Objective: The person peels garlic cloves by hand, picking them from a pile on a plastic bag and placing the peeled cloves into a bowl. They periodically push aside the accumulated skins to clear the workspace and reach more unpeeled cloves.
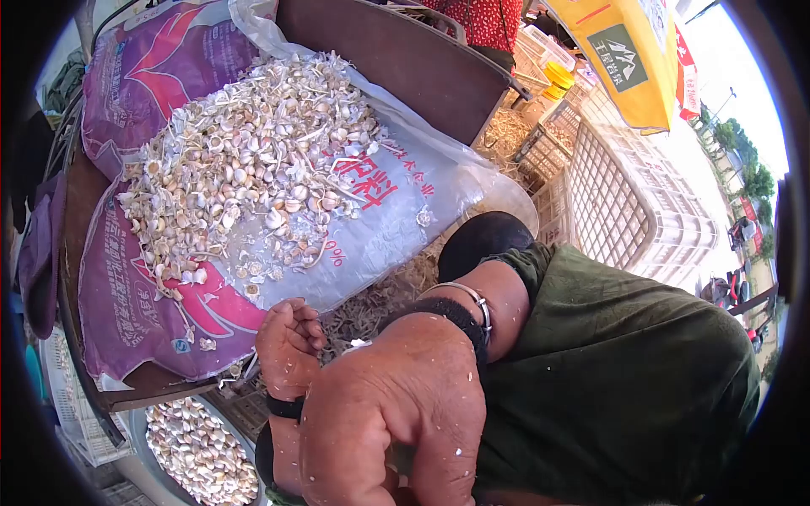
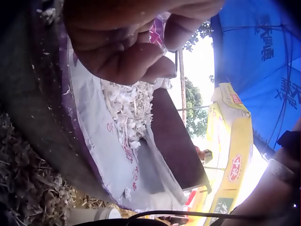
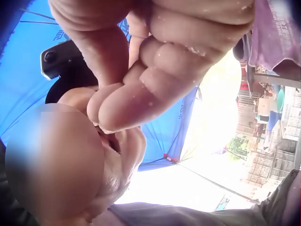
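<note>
My right hand (image 1: 388,405) looms large in the head view, lifted near the camera, with a black strap and a bracelet behind it. In the right wrist view its bent fingers (image 3: 141,101) and thumb meet at the person's mouth; I cannot tell whether they pinch something. My left hand (image 1: 291,346) is lower, by the near edge of a purple and white sack (image 1: 126,320), fingers loosely curled with nothing visible in them. Loose garlic cloves (image 1: 253,160), mixed with skins and stalks, are heaped on that sack. White flakes stick to the right hand.
A basin (image 1: 137,430) of garlic cloves (image 1: 202,455) stands below the sack. Dark green cloth (image 1: 616,379) covers the person's leg. Plastic crates (image 1: 629,194) stand beyond it, near a yellow umbrella (image 1: 620,59). A brown board (image 1: 396,63) rises behind the heap.
</note>
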### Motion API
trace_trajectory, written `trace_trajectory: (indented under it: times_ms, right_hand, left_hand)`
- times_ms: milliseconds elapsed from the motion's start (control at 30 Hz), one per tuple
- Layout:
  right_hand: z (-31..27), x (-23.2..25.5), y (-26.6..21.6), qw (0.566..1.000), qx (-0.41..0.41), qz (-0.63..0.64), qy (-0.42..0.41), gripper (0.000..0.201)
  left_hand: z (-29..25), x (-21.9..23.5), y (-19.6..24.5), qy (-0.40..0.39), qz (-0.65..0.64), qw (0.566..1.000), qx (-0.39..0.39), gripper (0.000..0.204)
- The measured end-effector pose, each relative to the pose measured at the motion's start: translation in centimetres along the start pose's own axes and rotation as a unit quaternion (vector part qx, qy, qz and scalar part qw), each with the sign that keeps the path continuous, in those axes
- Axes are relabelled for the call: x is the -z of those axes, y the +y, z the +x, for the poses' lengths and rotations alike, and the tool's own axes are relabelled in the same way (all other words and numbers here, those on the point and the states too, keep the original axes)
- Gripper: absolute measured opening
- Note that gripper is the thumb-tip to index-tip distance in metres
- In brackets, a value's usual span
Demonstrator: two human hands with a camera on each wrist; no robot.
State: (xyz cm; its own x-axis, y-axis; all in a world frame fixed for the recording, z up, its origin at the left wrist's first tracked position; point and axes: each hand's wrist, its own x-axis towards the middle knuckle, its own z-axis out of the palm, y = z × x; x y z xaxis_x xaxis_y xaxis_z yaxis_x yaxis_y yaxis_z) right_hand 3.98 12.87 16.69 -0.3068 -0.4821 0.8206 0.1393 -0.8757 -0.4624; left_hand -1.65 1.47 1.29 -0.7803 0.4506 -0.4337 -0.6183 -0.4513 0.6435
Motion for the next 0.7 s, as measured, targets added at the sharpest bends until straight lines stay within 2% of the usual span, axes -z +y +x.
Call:
trace_trajectory:
  times_ms: [33,167,233,367,400,433,467,533,567,633,667,700]
  right_hand:
    - [0.6,-0.1,0.8,0.997,0.075,-0.009,-0.015,0.021]
    - [1.0,-0.1,-0.2,0.998,0.052,-0.034,-0.014,0.020]
    - [0.1,0.1,-1.0,0.985,-0.105,-0.133,0.016,0.019]
    - [-0.3,0.2,-0.1,0.979,-0.140,-0.146,0.017,0.025]
    - [0.3,0.1,0.2,0.995,-0.089,0.002,0.033,0.019]
    - [0.7,0.1,0.4,0.987,-0.037,0.149,0.046,0.018]
    - [0.6,0.3,0.7,0.987,-0.036,0.149,0.045,0.018]
    - [0.5,0.6,1.0,0.992,0.019,0.120,0.040,0.017]
    - [0.3,0.4,0.6,0.992,0.019,0.120,0.039,0.017]
    - [-0.6,-0.2,-0.9,0.973,-0.081,0.167,0.134,0.012]
    - [-1.2,0.8,-1.9,0.977,-0.160,0.040,0.136,0.016]
    - [-2.2,2.2,-3.2,0.958,-0.239,-0.088,0.134,0.021]
  left_hand:
    - [-0.1,-0.1,0.1,0.015,0.031,0.999,0.009,0.020]
    - [-0.2,-0.1,0.6,0.004,0.036,0.999,0.014,0.019]
    - [-0.6,-0.3,0.9,0.008,0.040,0.999,0.012,0.019]
    - [-0.6,0.2,0.7,0.000,0.055,0.998,0.004,0.020]
    - [-1.0,-0.1,0.7,0.002,0.055,0.998,0.006,0.020]
    - [-1.5,-0.8,0.8,-0.002,0.037,0.999,-0.017,0.020]
    - [-1.8,-1.2,0.9,-0.007,0.020,0.999,-0.038,0.020]
    - [-1.9,-1.1,1.1,-0.012,0.027,0.999,-0.030,0.022]
    - [-2.0,-1.0,1.0,-0.015,0.031,0.999,-0.024,0.023]
    - [-1.3,0.1,0.6,-0.039,0.051,0.998,-0.020,0.026]
    - [-1.1,0.5,0.2,-0.064,0.068,0.996,-0.019,0.029]
    - [-1.3,0.5,-0.1,-0.067,0.063,0.996,-0.014,0.029]
